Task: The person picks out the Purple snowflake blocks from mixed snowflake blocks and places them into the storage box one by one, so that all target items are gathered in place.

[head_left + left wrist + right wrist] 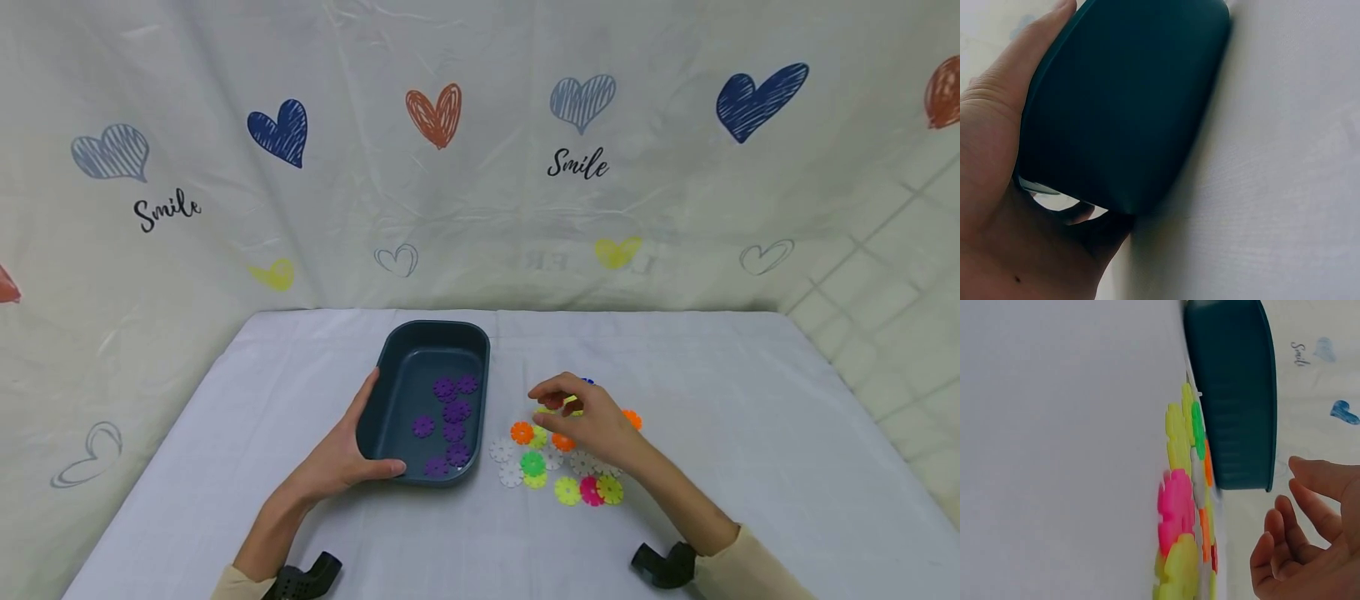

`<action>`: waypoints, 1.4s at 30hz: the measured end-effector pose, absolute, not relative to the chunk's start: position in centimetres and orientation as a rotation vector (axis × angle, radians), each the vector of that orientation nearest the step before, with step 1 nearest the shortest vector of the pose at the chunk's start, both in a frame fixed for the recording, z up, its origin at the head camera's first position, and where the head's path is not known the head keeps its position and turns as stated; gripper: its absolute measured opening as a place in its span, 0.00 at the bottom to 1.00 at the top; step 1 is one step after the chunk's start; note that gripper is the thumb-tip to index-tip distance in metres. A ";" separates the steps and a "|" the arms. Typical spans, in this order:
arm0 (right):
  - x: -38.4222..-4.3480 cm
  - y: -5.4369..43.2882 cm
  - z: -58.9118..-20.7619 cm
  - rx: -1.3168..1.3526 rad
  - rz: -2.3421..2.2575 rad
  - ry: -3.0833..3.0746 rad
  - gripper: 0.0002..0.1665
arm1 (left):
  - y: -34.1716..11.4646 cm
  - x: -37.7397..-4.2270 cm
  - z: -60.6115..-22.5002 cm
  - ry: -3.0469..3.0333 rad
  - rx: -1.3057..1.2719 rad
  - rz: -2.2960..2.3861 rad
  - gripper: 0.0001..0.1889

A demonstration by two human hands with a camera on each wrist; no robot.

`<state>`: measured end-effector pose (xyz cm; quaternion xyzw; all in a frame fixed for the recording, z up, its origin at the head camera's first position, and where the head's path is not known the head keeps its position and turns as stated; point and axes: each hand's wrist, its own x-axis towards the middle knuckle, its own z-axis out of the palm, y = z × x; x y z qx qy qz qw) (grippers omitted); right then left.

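My left hand grips a dark teal rectangular tray by its near left corner, the thumb over the near rim and the fingers along the left side. Inside the tray, toward its right, lie several purple notched flower-shaped discs. In the left wrist view the tray's outer wall hides most of the fingers. My right hand hovers over a spread of coloured flower discs, its fingers loosely bent and nothing between thumb and fingertips. Beneath and around it are orange, green, pink, yellow and white discs.
A white cloth covers the table. Behind it hangs a pale sheet printed with hearts and words. The loose discs lie just right of the tray, some overlapping. A black wrist device sits at each forearm.
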<state>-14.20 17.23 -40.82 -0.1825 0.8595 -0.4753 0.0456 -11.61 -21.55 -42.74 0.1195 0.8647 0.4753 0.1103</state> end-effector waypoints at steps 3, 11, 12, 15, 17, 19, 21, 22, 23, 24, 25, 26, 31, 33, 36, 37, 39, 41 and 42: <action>-14.2 17.5 -40.9 -0.542 -1.451 2.622 0.18 | -21.6 -11.6 -42.7 2.543 0.348 1.394 0.73; -14.1 18.0 -41.0 -0.522 -1.466 2.580 0.17 | -21.8 -11.4 -42.7 2.537 0.311 1.390 0.73; -14.1 18.1 -41.1 -0.518 -1.462 2.578 0.17 | -21.8 -11.3 -42.7 2.533 0.310 1.394 0.72; -14.0 18.4 -41.0 -0.513 -1.440 2.592 0.17 | -21.8 -11.3 -42.6 2.525 0.312 1.401 0.72; -14.0 18.7 -41.0 -0.520 -1.432 2.606 0.17 | -21.8 -11.3 -42.5 2.525 0.313 1.400 0.72; -14.0 19.1 -40.9 -0.525 -1.431 2.617 0.16 | -21.8 -11.3 -42.5 2.529 0.319 1.396 0.73; -14.0 19.4 -40.9 -0.523 -1.437 2.627 0.16 | -21.7 -11.4 -42.5 2.538 0.328 1.389 0.73; -14.0 19.6 -40.9 -0.519 -1.440 2.629 0.16 | -21.7 -11.5 -42.5 2.542 0.334 1.386 0.73; -14.0 19.8 -40.8 -0.511 -1.444 2.630 0.16 | -21.7 -11.5 -42.5 2.544 0.337 1.388 0.73; -14.0 19.9 -40.8 -0.508 -1.446 2.631 0.17 | -21.7 -11.6 -42.4 2.546 0.344 1.387 0.73; -13.9 20.0 -40.8 -0.507 -1.447 2.631 0.16 | -21.6 -11.6 -42.4 2.544 0.344 1.390 0.73; -13.9 20.2 -40.9 -0.501 -1.445 2.632 0.16 | -21.6 -11.6 -42.4 2.541 0.345 1.393 0.72; -13.8 20.7 -40.9 -0.485 -1.427 2.649 0.16 | -21.5 -11.6 -42.4 2.523 0.329 1.409 0.73; -13.7 20.9 -40.9 -0.474 -1.417 2.661 0.17 | -21.5 -11.6 -42.4 2.521 0.329 1.410 0.73; -13.6 21.4 -40.9 -0.464 -1.398 2.683 0.18 | -21.4 -11.6 -42.5 2.524 0.332 1.409 0.73; -13.6 21.5 -40.9 -0.462 -1.390 2.691 0.18 | -21.4 -11.5 -42.5 2.527 0.333 1.408 0.73; -13.5 21.8 -41.0 -0.458 -1.378 2.706 0.19 | -21.4 -11.5 -42.5 2.533 0.332 1.405 0.73; -13.5 22.1 -41.1 -0.458 -1.359 2.721 0.19 | -21.4 -11.5 -42.5 2.537 0.330 1.403 0.73; -13.5 22.2 -41.2 -0.458 -1.354 2.723 0.19 | -21.4 -11.5 -42.5 2.538 0.329 1.402 0.73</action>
